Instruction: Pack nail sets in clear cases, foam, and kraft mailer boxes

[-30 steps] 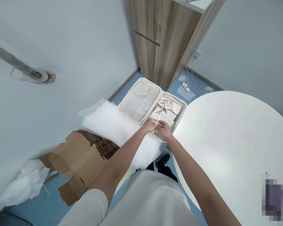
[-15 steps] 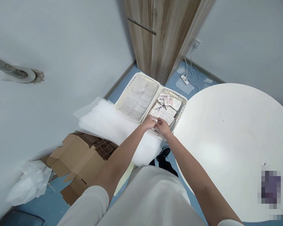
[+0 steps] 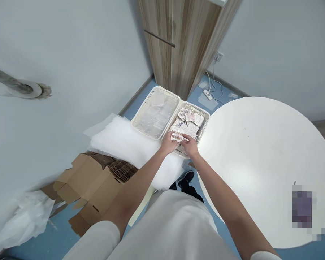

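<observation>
A small white card with rows of round coloured spots (image 3: 177, 135) is held between my two hands, over the near part of the right basket (image 3: 204, 127). My left hand (image 3: 168, 143) grips the card's left side, and the fingers of my right hand (image 3: 190, 145) pinch its right edge. Beneath and beyond the card, that basket holds a loose pile of similar printed cards (image 3: 195, 119). Directly beside it on the left, a second white basket (image 3: 137, 117) contains clear plastic packets (image 3: 158, 112).
White foam sheets (image 3: 119, 139) lie left of the baskets, with flattened cardboard boxes (image 3: 89, 177) below them. A round white table (image 3: 260, 151) stands at the right. Behind the baskets is a wooden cabinet (image 3: 178, 47); a power strip (image 3: 207, 94) lies on the floor.
The spotted card has come up into clearer view between my hands, its face now showing. My fingers have shifted to its two sides. The camera view has shifted slightly.
</observation>
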The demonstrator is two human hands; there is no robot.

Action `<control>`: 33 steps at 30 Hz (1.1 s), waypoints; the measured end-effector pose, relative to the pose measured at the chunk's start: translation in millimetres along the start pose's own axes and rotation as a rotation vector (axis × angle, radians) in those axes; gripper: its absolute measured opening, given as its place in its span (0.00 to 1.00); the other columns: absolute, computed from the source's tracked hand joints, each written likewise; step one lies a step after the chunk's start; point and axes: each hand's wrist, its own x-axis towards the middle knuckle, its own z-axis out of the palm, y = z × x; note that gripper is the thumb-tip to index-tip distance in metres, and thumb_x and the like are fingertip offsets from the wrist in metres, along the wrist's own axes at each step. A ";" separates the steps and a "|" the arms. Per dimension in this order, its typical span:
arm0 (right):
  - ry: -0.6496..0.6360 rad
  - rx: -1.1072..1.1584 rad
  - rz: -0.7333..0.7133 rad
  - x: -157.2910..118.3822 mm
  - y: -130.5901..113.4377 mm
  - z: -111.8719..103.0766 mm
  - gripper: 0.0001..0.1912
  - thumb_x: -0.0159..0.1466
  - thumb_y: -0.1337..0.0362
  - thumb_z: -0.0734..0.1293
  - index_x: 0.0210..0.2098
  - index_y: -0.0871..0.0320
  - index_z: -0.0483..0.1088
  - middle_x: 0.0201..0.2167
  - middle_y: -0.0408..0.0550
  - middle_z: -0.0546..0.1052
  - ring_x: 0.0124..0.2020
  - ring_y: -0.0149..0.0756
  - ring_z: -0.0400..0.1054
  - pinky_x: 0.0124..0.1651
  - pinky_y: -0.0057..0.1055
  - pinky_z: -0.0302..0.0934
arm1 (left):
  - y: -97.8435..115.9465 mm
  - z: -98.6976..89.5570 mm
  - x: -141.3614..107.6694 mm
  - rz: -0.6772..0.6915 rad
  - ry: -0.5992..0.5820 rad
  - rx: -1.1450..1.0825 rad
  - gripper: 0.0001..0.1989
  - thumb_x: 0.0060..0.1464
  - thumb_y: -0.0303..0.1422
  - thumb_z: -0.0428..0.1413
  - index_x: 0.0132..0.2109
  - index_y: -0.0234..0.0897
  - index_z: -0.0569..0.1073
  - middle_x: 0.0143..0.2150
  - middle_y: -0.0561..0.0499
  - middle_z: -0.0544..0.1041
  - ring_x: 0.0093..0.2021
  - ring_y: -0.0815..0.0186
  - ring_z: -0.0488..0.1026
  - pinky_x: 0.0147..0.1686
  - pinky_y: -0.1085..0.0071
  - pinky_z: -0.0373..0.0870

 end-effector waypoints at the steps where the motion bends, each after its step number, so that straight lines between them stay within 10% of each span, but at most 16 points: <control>1: 0.013 0.013 -0.029 -4.7 -1.8 -3.0 0.24 0.49 0.67 0.65 0.47 0.59 0.66 0.28 0.46 0.76 0.26 0.32 0.69 0.31 0.31 0.63 | 1.3 -1.3 -4.9 0.018 0.023 -0.030 0.24 0.42 0.22 0.55 0.50 0.35 0.64 0.46 0.45 0.71 0.44 0.64 0.69 0.42 0.69 0.66; 17: 0.160 0.127 -0.215 -90.5 6.8 -59.4 0.17 0.50 0.60 0.66 0.40 0.58 0.68 0.30 0.48 0.75 0.31 0.35 0.69 0.37 0.34 0.63 | 15.3 24.7 -70.5 0.099 -0.066 -0.265 0.20 0.42 0.27 0.58 0.46 0.34 0.65 0.35 0.50 0.70 0.29 0.73 0.70 0.35 0.72 0.68; 24: 0.167 0.221 -0.268 -129.9 29.8 -111.4 0.25 0.50 0.61 0.67 0.47 0.54 0.61 0.44 0.50 0.69 0.30 0.30 0.69 0.37 0.33 0.64 | 27.2 67.6 -105.4 0.114 -0.166 -0.228 0.19 0.43 0.28 0.58 0.45 0.34 0.66 0.35 0.49 0.71 0.32 0.71 0.71 0.37 0.70 0.68; 33: 0.271 0.271 -0.236 -199.4 88.2 -213.0 0.22 0.51 0.56 0.67 0.44 0.55 0.66 0.38 0.49 0.72 0.33 0.32 0.67 0.39 0.35 0.62 | 28.1 154.9 -162.6 0.133 -0.433 -0.110 0.20 0.43 0.33 0.60 0.45 0.34 0.67 0.35 0.47 0.75 0.34 0.67 0.73 0.39 0.66 0.68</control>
